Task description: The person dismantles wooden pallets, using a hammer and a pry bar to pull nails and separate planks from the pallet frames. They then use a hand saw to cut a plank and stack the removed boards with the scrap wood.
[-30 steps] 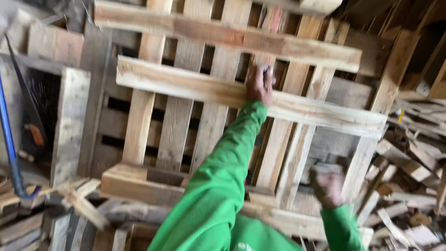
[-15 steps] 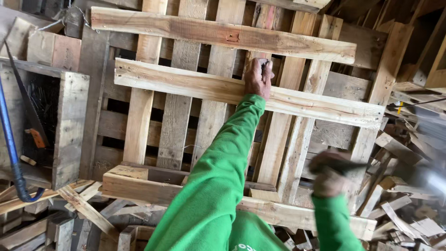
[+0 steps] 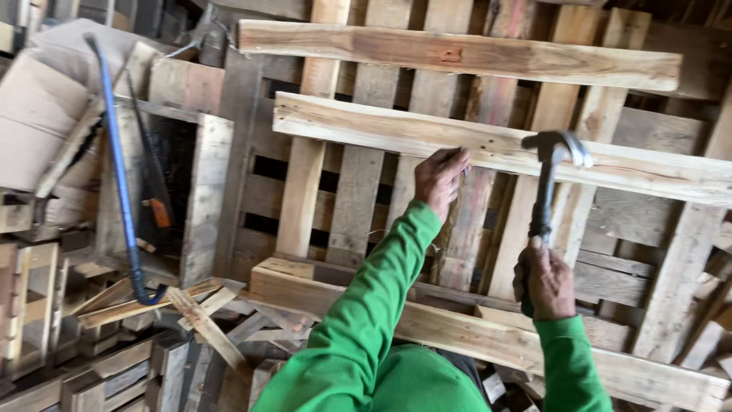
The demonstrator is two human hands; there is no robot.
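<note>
- A blue pry bar (image 3: 120, 175) leans upright at the left.
- A handsaw with an orange handle (image 3: 152, 183) hangs just beside it.
- Splintered wood scraps (image 3: 194, 317) lie piled below.
- Cardboard (image 3: 38, 114) sits far left.

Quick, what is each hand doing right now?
Left hand: fingers pinched against the pallet board; what it pinches cannot be told.
Right hand: closed around a hammer.

A single head-worn camera looks forward and slightly down along the person's green sleeves at a wooden pallet (image 3: 473, 145) close ahead. The left hand (image 3: 441, 177) sits near centre, the hammer (image 3: 550, 179) at 3 o'clock, and a blue bar (image 3: 120, 175) at 9 o'clock.
</note>
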